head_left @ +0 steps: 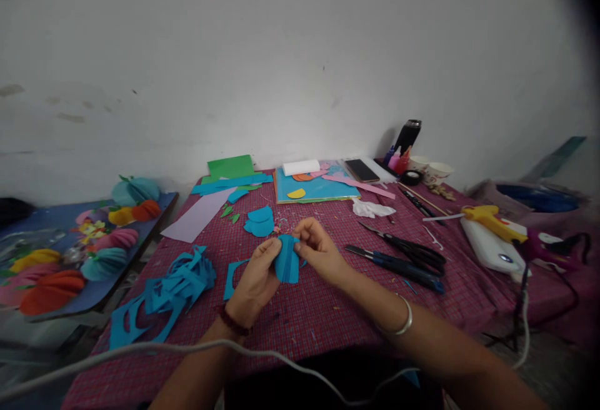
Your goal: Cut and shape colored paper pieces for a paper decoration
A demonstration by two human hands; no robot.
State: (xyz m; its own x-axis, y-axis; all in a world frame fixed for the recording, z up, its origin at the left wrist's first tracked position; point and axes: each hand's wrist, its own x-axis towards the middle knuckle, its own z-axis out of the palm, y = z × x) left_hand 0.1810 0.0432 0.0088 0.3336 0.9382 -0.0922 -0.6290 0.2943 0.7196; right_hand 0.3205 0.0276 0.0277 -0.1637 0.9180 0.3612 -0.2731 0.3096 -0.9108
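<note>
A small stack of folded blue paper (287,261) is held up between my two hands over the middle of the table. My left hand (257,272) grips its left side, thumb on the front. At its upper right edge, the fingers of my right hand (316,247) pinch the paper. Just behind lie blue paper cut-outs (260,221) with rounded edges. A blue paper offcut (230,279) rests on the cloth beside my left hand. Further left is a tangled heap of blue paper scraps (180,285).
To the right lie black scissors (412,250), a blue-handled cutter (403,269) and a yellow glue gun (494,222). A white cable (262,352) crosses in front of my forearms. Finished paper pumpkins (54,291) sit on a blue board at left. A phone (362,170) lies at the back.
</note>
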